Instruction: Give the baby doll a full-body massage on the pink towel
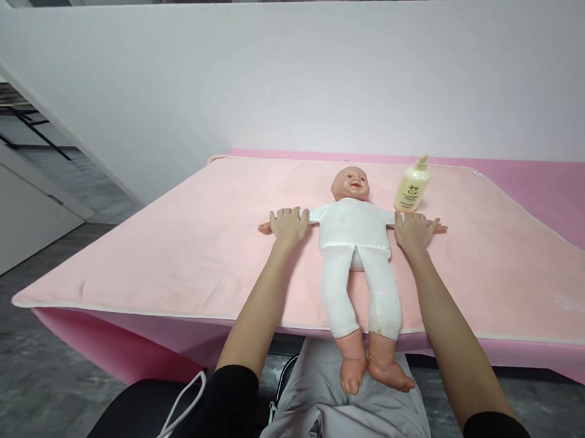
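A baby doll (356, 223) in a white cloth suit lies on its back, arms spread sideways, its bare feet hanging past the near edge of the table. My left hand (288, 227) is wrapped over the doll's arm on the left, and that small doll hand shows beyond my fingers. Over the arm on the right, my right hand (414, 233) is closed in the same way, with the other doll hand sticking out past it. Just behind my right hand stands a pale yellow pump bottle (412, 186).
A pink blanket (169, 257) covers most of the table, over a darker pink cloth (549, 197). Behind it rises a white partition (302, 79). A white cable (184, 405) runs beside my left arm, near a black chair seat (123, 414).
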A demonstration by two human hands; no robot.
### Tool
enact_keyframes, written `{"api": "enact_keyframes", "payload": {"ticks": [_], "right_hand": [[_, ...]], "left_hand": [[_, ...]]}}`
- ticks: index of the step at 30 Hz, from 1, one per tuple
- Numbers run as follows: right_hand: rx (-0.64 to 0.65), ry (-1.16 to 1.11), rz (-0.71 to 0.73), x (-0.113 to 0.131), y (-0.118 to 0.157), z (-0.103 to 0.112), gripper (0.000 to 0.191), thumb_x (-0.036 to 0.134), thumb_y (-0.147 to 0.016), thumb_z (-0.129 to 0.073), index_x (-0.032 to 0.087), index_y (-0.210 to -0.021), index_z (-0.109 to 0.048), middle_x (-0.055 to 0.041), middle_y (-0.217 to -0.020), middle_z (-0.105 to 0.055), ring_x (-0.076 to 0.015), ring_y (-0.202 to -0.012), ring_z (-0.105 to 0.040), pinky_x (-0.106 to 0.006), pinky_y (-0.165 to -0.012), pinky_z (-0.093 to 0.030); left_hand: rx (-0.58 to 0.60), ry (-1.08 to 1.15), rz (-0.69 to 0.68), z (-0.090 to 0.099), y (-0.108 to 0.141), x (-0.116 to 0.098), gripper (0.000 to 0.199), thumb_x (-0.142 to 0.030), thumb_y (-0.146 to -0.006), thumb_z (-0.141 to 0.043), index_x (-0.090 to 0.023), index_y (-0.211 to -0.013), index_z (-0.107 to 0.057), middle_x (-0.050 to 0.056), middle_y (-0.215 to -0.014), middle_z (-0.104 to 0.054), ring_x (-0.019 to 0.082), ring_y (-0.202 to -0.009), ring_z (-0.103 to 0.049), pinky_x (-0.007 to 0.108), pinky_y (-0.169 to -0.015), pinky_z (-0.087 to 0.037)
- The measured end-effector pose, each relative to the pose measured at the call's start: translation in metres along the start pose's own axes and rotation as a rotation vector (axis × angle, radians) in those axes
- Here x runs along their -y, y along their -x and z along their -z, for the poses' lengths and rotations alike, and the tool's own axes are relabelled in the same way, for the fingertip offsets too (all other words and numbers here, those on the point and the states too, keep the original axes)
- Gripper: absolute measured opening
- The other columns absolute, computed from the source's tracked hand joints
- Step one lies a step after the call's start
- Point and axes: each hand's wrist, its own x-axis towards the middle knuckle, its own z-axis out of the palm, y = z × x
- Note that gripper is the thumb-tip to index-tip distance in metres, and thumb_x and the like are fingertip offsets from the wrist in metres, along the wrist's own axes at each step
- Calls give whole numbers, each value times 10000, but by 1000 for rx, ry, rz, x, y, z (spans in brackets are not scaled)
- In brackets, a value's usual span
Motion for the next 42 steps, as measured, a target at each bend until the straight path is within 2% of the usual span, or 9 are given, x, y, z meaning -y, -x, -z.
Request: {"api": "enact_keyframes", "payload": {"ticks": [4,9,14,20,24,33,38,42], "right_hand": [[7,7,-44,-4,0,4,572,388,-933,-186,51,-1079,-625,-200,-1102,-611,-327,-1122,-458,-616,-1055,-106],[13,22,-68,-10,-2,6,559,395,-928,-202,69,-1099,-622,-177,-1101,-610,-346,-1095,-469,-610,-1041,-138],[23,12,-82,-14,-6,4,526,396,-919,-228,102,-1081,-633,-165,-1080,-608,-332,-1075,-477,-594,-1041,-139],[48,20,-154,-24,-10,3,516,416,-916,-242,121,-1057,-641,-148,-1032,-601,-284,-1067,-480,-567,-1056,-135],[45,9,-173,-28,-11,3,509,446,-910,-261,143,-1076,-635,-143,-1062,-585,-279,-1072,-476,-576,-1052,-124],[32,-127,-280,-40,-15,1,496,457,-902,-267,139,-1010,-631,-152,-1090,-578,-291,-1101,-453,-616,-1008,-175],[9,-175,-384,-43,-17,1,461,449,-876,-319,132,-973,-640,-175,-1142,-547,-309,-1175,-400,-615,-1018,-174],[16,-188,-436,-42,-17,2,492,481,-880,-316,136,-1056,-621,-184,-1204,-518,-317,-1228,-355,-602,-1028,-164]], "left_hand": [[-30,-45,-3,2,1,1,505,-435,-933,-222,-187,-1125,-618,145,-1137,-630,283,-1121,-512,484,-1037,-236],[-26,-99,82,6,-1,10,541,-445,-944,-195,-158,-1084,-632,171,-1099,-624,297,-1060,-536,426,-878,-373],[-9,-121,66,6,-8,24,531,-372,-951,-194,-125,-1024,-658,189,-1013,-646,292,-979,-576,387,-780,-398],[-100,-86,101,0,-12,30,519,-361,-931,-236,-130,-936,-701,166,-944,-673,279,-900,-611,350,-715,-397],[-167,-14,194,-3,-15,39,498,-354,-913,-263,-140,-941,-712,166,-916,-685,287,-881,-622,343,-698,-398],[-192,203,325,-3,-20,49,388,-354,-848,-389,-163,-899,-722,156,-893,-696,308,-882,-627,351,-691,-424],[-222,478,400,-4,-21,61,284,-284,-794,-461,-184,-882,-712,93,-903,-705,245,-896,-624,309,-734,-443],[-313,504,460,-4,-20,65,299,-212,-748,-511,-199,-996,-676,58,-976,-698,230,-960,-613,317,-807,-442]]}}
